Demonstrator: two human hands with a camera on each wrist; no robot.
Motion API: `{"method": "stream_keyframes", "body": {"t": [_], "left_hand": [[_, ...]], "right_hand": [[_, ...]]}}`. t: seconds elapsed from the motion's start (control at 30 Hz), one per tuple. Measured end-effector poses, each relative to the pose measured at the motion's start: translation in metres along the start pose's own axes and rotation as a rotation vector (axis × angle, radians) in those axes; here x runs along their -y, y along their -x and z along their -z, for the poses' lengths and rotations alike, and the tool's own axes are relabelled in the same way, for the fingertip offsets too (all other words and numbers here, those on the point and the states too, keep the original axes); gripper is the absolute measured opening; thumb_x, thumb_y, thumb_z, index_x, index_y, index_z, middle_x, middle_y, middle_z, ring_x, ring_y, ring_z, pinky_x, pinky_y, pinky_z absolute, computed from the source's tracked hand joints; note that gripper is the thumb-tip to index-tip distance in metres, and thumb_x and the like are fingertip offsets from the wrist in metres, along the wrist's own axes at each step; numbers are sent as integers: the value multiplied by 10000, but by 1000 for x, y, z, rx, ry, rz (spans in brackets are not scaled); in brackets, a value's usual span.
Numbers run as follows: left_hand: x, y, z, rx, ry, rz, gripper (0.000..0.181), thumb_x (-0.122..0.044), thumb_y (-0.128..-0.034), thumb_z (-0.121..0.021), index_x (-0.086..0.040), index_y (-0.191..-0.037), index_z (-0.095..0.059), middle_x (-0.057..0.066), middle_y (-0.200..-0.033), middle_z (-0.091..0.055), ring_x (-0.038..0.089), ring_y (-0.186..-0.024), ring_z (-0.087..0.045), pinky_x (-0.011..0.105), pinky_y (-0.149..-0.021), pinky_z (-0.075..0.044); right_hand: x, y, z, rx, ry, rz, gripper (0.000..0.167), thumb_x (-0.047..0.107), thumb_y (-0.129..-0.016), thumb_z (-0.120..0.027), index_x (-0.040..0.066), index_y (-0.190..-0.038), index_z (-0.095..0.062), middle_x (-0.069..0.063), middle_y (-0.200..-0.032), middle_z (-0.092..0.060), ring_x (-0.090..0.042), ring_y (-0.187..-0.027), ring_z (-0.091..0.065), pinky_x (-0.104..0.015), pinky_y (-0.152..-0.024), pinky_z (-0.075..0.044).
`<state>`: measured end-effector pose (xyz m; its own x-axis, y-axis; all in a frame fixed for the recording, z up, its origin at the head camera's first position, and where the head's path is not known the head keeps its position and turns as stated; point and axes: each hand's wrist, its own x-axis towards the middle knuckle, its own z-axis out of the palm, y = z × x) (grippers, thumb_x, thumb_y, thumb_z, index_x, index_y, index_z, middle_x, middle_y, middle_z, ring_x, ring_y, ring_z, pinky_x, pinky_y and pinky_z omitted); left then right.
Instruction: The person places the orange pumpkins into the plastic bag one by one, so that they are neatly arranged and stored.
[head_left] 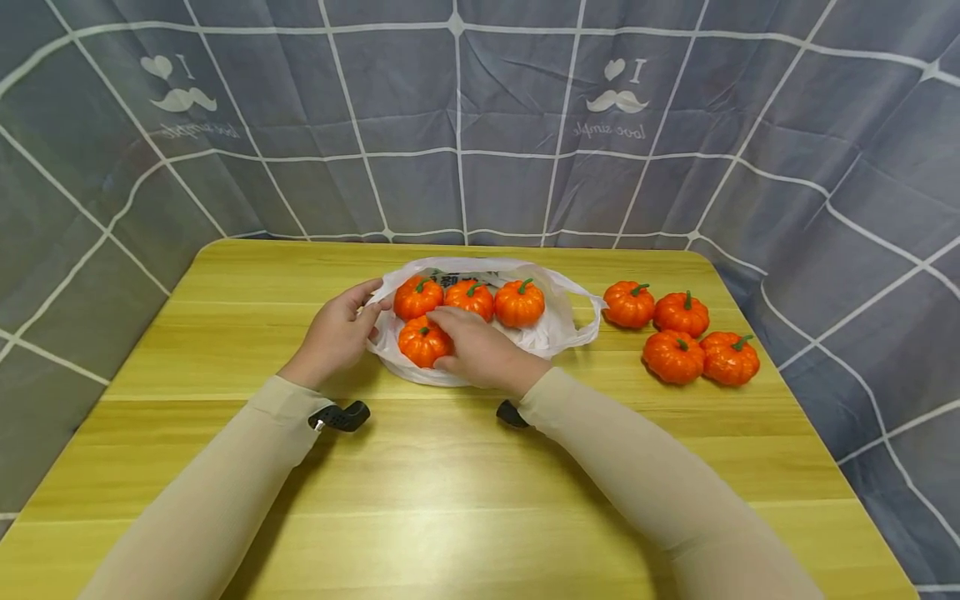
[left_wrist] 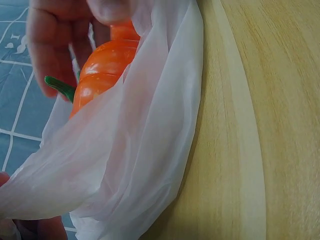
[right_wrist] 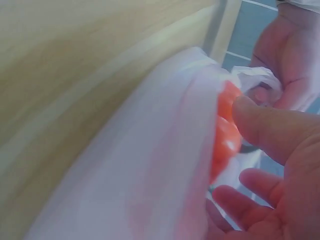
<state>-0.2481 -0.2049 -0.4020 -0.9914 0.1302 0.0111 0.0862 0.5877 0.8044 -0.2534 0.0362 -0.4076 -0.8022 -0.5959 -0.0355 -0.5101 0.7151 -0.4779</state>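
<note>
A white plastic bag point(head_left: 553, 323) lies spread on the table with several small orange pumpkins inside. My left hand point(head_left: 333, 337) pinches its left rim between thumb and fingers, and the bag's pale film point(left_wrist: 150, 125) is drawn up there in the left wrist view. My right hand point(head_left: 483, 350) is over the right side of the front pumpkin point(head_left: 418, 343), its fingers loosely spread. The thumb lies by the pumpkin's edge point(right_wrist: 226, 142) in the right wrist view; firm contact cannot be made out. Behind it sit a left pumpkin point(head_left: 417, 298), a middle one point(head_left: 470, 298) and a right one point(head_left: 520, 304).
Right of the bag, several more pumpkins point(head_left: 673, 357) stand grouped on the wooden table point(head_left: 450, 483). One bag handle point(head_left: 592, 321) reaches to that group. A grey checked curtain point(head_left: 525, 125) surrounds the table's back and sides. Black bands point(head_left: 341, 416) sit at both wrists.
</note>
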Motion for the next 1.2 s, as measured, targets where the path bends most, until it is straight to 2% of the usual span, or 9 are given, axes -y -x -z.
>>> {"method": "stream_keyframes", "body": {"t": [0.2,0.37,0.53,0.67,0.8,1.0,1.2], "left_hand": [[3,-2,0,1,-7,6,531,-251,-1127,-456,-99,-1631,-390,192,-1317,-620,258,-828,-608,189,-607,-469],[5,-3,-1,0,-14,10,528,-249,-1127,-462,-94,-1627,-395,189,-1284,-602,260,-826,-596,194,-585,-449],[6,-3,-1,1,-17,8,528,-247,-1128,-455,-82,-1626,-394,184,-1262,-606,256,-822,-597,195,-585,-453],[6,-4,-1,3,-22,11,525,-242,-1129,-450,-79,-1625,-394,176,-1213,-599,267,-813,-586,198,-575,-441],[6,-4,-2,9,-20,8,528,-239,-1129,-445,-73,-1627,-387,179,-1219,-595,266,-811,-586,198,-582,-445],[6,-5,-3,14,-18,-3,527,-233,-1131,-442,-68,-1628,-383,178,-1211,-616,258,-804,-589,200,-582,-446],[5,-4,-4,18,-20,-4,530,-251,-1133,-443,-73,-1629,-383,181,-1228,-610,243,-807,-583,204,-580,-446]], "right_hand": [[1,20,25,-53,-36,20,722,317,-1003,-728,101,-1611,-405,-102,-1691,-360,-308,-1592,-298,-473,-1292,-285],[-9,44,57,-200,-52,52,663,321,-1017,-701,89,-1586,-449,-119,-1682,-375,-339,-1577,-318,-539,-1272,-304],[-36,72,89,-343,-74,19,633,243,-1012,-708,44,-1562,-466,-153,-1668,-388,-378,-1558,-332,-584,-1261,-295],[-66,93,109,-401,-61,-57,652,224,-1016,-697,38,-1581,-431,-170,-1681,-346,-394,-1567,-301,-613,-1255,-284],[-95,115,123,-397,-23,-188,715,260,-1017,-692,67,-1623,-365,-174,-1711,-281,-419,-1582,-251,-652,-1247,-263],[-134,143,131,-326,8,-344,844,354,-1002,-709,73,-1663,-266,-201,-1743,-185,-470,-1595,-170,-690,-1249,-206],[-165,163,126,-243,31,-426,963,405,-975,-743,33,-1671,-190,-275,-1732,-126,-532,-1583,-110,-729,-1235,-174]]}}
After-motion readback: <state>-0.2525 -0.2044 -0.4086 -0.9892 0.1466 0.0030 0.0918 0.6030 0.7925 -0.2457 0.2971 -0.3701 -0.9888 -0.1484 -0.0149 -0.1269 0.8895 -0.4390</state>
